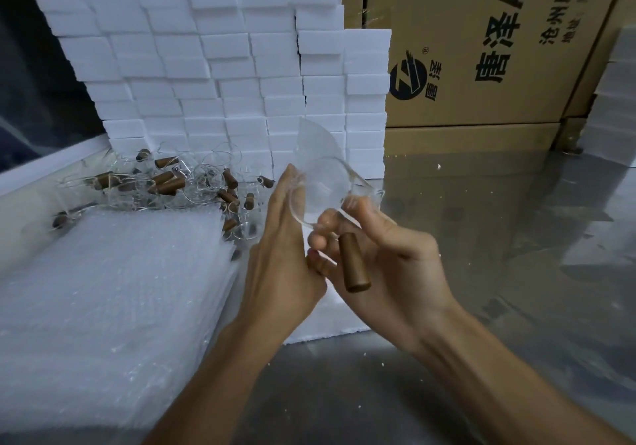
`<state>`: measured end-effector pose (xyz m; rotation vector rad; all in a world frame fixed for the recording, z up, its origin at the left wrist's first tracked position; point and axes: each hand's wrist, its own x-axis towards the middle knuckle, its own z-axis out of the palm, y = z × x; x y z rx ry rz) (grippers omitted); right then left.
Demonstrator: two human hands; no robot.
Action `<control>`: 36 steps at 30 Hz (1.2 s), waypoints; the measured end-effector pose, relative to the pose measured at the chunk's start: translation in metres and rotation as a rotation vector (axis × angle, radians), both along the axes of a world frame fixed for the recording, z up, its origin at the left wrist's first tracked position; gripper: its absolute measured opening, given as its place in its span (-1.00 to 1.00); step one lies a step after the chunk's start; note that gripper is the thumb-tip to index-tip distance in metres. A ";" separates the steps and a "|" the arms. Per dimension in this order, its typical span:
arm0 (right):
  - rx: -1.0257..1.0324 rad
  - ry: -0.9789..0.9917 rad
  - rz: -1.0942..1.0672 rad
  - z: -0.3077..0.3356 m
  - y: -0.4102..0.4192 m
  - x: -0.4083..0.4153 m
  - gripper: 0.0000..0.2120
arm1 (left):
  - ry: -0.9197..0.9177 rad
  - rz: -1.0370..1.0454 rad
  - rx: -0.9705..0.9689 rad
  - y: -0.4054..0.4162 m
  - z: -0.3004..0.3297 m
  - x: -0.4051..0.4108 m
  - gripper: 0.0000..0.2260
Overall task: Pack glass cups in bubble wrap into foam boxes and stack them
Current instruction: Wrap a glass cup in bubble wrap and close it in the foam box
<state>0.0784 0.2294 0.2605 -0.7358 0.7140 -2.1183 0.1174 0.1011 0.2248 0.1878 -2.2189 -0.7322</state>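
Observation:
A clear glass cup (327, 190) with a brown wooden handle (352, 262) is held up in front of me, tilted, over a white foam piece (330, 313) on the table. My right hand (389, 265) grips it at the handle, fingers curled around the joint. My left hand (285, 251) lies flat against the cup's left side, fingers straight. A thin clear sheet (315, 141) rises behind the cup. Several more wooden-handled glass cups (179, 186) lie heaped at the left. A thick stack of bubble wrap sheets (110, 289) fills the lower left.
A tall wall of stacked white foam boxes (220, 76) stands behind the cup heap. Large printed cardboard cartons (481, 48) rise at the back right. The shiny metal table (499, 272) extends to the right, with more white foam (616, 110) at the far right edge.

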 end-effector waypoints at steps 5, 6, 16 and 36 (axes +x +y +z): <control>0.168 0.222 -0.149 -0.004 0.004 -0.022 -0.85 | 0.031 -0.092 0.021 0.002 -0.002 -0.001 -0.02; 0.186 0.259 -0.149 -0.003 0.006 -0.026 -0.84 | 0.025 -0.106 0.040 0.001 -0.003 -0.002 -0.01; 0.448 0.591 -0.432 -0.014 0.004 -0.042 -0.84 | -0.040 -0.198 -0.128 0.009 0.007 0.006 0.03; 0.443 0.597 -0.667 -0.031 0.003 -0.058 -0.78 | 0.159 -0.324 -0.103 0.036 0.004 0.009 -0.51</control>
